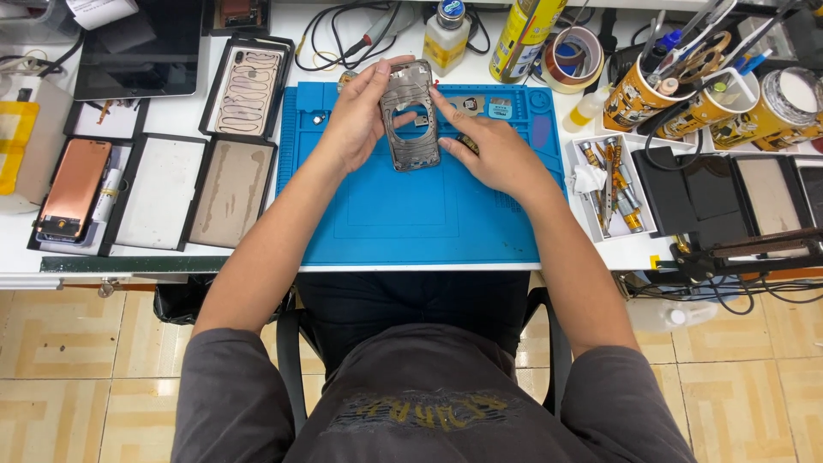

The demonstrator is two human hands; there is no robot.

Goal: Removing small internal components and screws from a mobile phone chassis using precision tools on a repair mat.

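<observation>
Left hand (360, 116) grips the stripped phone frame (410, 116) by its edge, tilted above the blue mat (411, 214); right hand (493, 154) steadies the opposite side with fingertips. Frame looks light, stiff, thin-walled—best held by rails.

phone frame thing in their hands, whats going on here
A person seated at a white workbench holds a stripped phone frame upright over a blue work mat. The left hand grips the frame's left edge, while the right hand touches its right edge with the index finger. The frame is an empty metal shell with openings through it. Around the mat lie a copper-coloured phone, flat trays, a small bottle, a tape roll and a tray of screwdrivers.
</observation>
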